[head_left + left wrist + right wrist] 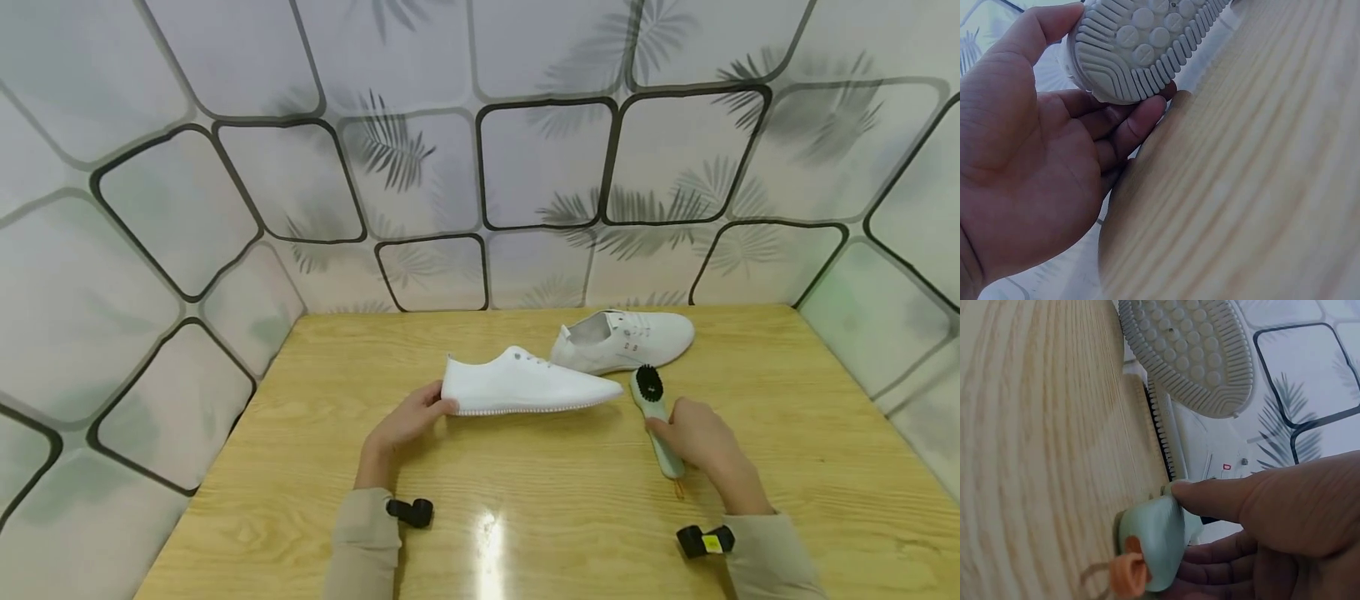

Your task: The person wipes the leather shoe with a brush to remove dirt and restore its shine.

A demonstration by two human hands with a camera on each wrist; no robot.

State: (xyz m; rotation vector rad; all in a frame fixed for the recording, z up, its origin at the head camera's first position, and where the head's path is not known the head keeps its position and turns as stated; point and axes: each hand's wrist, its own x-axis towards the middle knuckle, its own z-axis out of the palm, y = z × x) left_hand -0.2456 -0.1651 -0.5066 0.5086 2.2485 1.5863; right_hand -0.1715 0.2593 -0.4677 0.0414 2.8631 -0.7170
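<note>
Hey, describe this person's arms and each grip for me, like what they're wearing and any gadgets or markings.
The left sleeve and right sleeve are plain beige. The left grip and right grip wear no gloves. Near the cuffs sit a left black device and a right black device, the latter with a yellow patch. No cables show.

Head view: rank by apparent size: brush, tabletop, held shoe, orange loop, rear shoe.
1. Tabletop, cut off by the frame
2. Held shoe
3. Rear shoe
4. Brush, partly covered by fingers
5. Orange loop

2 over 3 is apparent only; nearness to the camera may explain it.
</note>
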